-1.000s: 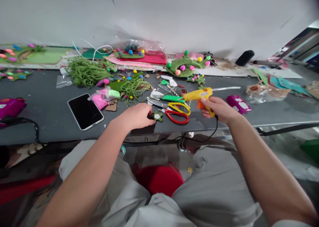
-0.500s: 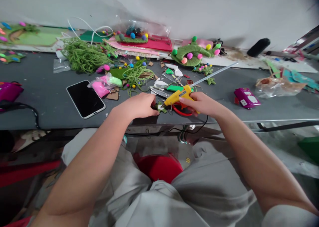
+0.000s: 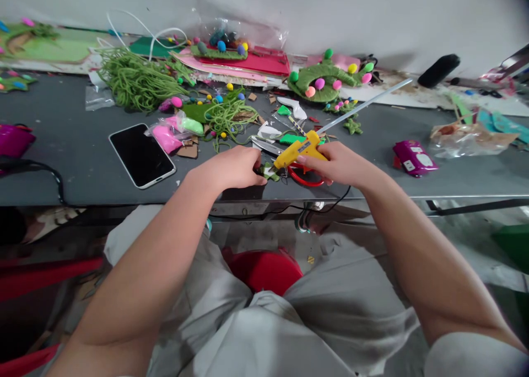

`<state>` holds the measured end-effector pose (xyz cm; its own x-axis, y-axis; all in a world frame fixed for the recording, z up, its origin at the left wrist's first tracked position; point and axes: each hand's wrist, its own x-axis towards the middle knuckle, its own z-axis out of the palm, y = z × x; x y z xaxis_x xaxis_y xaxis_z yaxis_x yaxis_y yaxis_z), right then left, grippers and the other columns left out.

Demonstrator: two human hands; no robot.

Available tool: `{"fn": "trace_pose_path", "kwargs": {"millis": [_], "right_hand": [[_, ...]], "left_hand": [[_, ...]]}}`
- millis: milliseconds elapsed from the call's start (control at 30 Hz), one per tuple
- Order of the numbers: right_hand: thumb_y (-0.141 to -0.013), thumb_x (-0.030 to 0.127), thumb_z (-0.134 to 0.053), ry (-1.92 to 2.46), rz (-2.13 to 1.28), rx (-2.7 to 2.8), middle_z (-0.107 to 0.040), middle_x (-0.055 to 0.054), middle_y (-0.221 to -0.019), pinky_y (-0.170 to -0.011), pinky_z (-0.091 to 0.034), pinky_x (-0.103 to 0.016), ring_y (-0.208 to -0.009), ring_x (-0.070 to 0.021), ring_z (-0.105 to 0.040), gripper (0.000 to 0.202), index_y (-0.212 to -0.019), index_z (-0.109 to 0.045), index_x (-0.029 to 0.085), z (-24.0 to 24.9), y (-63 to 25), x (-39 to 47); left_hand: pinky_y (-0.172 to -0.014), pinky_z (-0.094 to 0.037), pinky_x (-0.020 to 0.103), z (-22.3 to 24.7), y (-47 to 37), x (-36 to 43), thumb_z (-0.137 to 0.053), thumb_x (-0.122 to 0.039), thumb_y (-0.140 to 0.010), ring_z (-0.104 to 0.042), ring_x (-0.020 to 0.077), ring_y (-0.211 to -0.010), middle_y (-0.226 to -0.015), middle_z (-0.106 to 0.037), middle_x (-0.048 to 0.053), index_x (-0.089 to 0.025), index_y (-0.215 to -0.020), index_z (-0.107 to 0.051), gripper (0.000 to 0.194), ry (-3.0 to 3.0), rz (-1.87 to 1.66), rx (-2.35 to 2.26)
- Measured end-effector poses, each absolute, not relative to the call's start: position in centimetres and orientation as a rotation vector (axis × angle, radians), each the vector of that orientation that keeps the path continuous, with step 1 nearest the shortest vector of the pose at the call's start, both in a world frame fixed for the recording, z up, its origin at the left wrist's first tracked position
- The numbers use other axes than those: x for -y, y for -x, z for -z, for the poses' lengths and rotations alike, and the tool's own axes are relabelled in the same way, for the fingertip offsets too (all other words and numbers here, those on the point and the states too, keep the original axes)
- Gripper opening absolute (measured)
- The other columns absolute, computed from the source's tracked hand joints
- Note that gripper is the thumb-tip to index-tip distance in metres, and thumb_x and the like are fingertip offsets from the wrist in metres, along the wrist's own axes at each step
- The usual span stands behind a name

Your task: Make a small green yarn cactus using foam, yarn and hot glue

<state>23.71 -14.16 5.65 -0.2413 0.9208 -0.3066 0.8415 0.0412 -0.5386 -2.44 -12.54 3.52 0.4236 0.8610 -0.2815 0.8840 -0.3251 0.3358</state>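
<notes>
My right hand [image 3: 341,165] is closed round the handle of a yellow hot glue gun [image 3: 298,150], with a long clear glue stick [image 3: 366,107] poking out of its back. The gun's nozzle points left and meets, or nearly meets, a small green star-like piece with white on it [image 3: 270,171]. Thumb and fingers of my left hand [image 3: 243,167] pinch that piece by its left side, just above the table's front edge. Scissors with red handles [image 3: 306,177] lie beneath the gun, partly covered by it. A green comb-like strip [image 3: 291,139] is just behind.
Left of my hands lies a phone [image 3: 142,155], beside a bag of pink and green clay [image 3: 169,134]. Green yarn [image 3: 134,82] is heaped behind it. A green wrapped shape with pompoms [image 3: 322,82] stands at the back. A purple packet [image 3: 414,157] lies right.
Both hands keep their holds on the glue gun and the green piece. The view has shifted slightly; the gun and its nozzle stay close to the piece.
</notes>
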Motion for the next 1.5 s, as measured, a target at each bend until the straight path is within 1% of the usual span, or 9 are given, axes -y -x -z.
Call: {"fn": "trace_pose_path", "kwargs": {"millis": [467,667,800,967,1067,1200,1300,1367,1500], "right_hand": [[-0.088,0.073,-0.059,1.882,-0.895,2.195,-0.058,-0.001,-0.051,-0.052,-0.037,-0.030,-0.048,-0.0135,-0.053,0.057,-0.065,-0.050,0.022,-6.3,-23.2,14.2],[-0.087,0.075,-0.062,1.695,-1.168,2.036,-0.054,0.001,-0.053,-0.053,-0.039,-0.030,-0.048,-0.0125,-0.051,0.058,-0.066,-0.053,0.021,-6.6,-24.2,14.0],[-0.085,0.072,-0.067,1.653,-1.233,1.863,-0.051,0.002,-0.057,-0.056,-0.043,-0.030,-0.050,-0.0127,-0.051,0.053,-0.073,-0.060,0.021,-6.7,-25.9,13.4],[-0.089,0.054,-0.073,1.865,-0.770,1.574,-0.069,-0.008,-0.081,-0.063,-0.046,-0.028,-0.068,-0.0138,-0.058,0.040,-0.090,-0.071,0.014,-5.6,-30.7,12.2],[-0.092,0.043,-0.072,1.958,-0.578,1.454,-0.070,-0.014,-0.091,-0.065,-0.044,-0.029,-0.072,-0.0127,-0.055,0.036,-0.099,-0.069,0.007,-4.2,-33.8,11.4],[-0.096,0.040,-0.069,2.084,-0.517,1.385,-0.072,-0.013,-0.108,-0.077,-0.052,-0.031,-0.083,-0.0164,-0.062,0.036,-0.112,-0.069,0.008,-2.2,-36.7,10.6],[-0.100,0.041,-0.064,2.163,-0.509,1.383,-0.069,-0.010,-0.123,-0.092,-0.058,-0.041,-0.102,-0.0225,-0.067,0.034,-0.122,-0.067,0.015,-0.8,-37.6,10.3],[-0.099,0.047,-0.064,2.189,-0.439,1.378,-0.071,-0.013,-0.118,-0.091,-0.056,-0.041,-0.100,-0.0251,-0.067,0.040,-0.118,-0.068,0.012,-0.1,-37.6,10.1],[-0.085,0.057,-0.070,2.210,-0.264,1.370,-0.073,-0.017,-0.099,-0.081,-0.051,-0.040,-0.089,-0.0296,-0.066,0.050,-0.102,-0.070,0.010,0.5,-36.9,9.6]], "left_hand": [[-0.066,-0.048,0.035,-3.8,2.4,12.7,-0.074,-0.054,-0.077,-0.071,0.0283,-0.086,-0.106,-0.074,0.008,-0.024,-0.095,-0.063,0.037,-2.217,0.085,-1.491],[-0.065,-0.048,0.035,-4.0,2.2,12.7,-0.073,-0.051,-0.077,-0.070,0.0291,-0.085,-0.104,-0.074,0.009,-0.024,-0.094,-0.062,0.034,-2.231,0.106,-1.497],[-0.063,-0.048,0.034,-4.1,2.2,12.7,-0.072,-0.050,-0.078,-0.071,0.0283,-0.085,-0.104,-0.075,0.009,-0.024,-0.094,-0.062,0.033,-2.252,0.123,-1.488],[-0.062,-0.048,0.034,-4.0,2.6,12.7,-0.071,-0.057,-0.077,-0.071,0.0286,-0.085,-0.104,-0.075,0.009,-0.024,-0.093,-0.062,0.037,-2.254,0.087,-1.480],[-0.064,-0.049,0.035,-4.3,3.4,12.4,-0.070,-0.062,-0.077,-0.071,0.0282,-0.085,-0.104,-0.076,0.008,-0.025,-0.096,-0.064,0.042,-2.205,0.054,-1.512],[-0.073,-0.051,0.034,-4.7,4.5,11.5,-0.063,-0.038,-0.085,-0.071,0.0243,-0.083,-0.098,-0.077,0.006,-0.024,-0.097,-0.069,0.019,-2.192,-0.260,-1.588],[-0.077,-0.052,0.032,-4.2,4.2,10.6,-0.057,-0.025,-0.089,-0.069,0.0223,-0.087,-0.105,-0.075,0.008,-0.020,-0.102,-0.071,0.020,-2.262,-0.597,-1.597],[-0.081,-0.052,0.032,-3.6,3.2,10.1,-0.056,-0.024,-0.092,-0.069,0.0224,-0.092,-0.113,-0.073,0.010,-0.017,-0.108,-0.071,0.023,-2.308,-0.687,-1.584],[-0.086,-0.051,0.033,-2.3,0.7,9.2,-0.056,-0.026,-0.095,-0.067,0.0228,-0.096,-0.121,-0.068,0.011,-0.017,-0.118,-0.070,0.028,-2.347,-0.633,-1.577]]}}
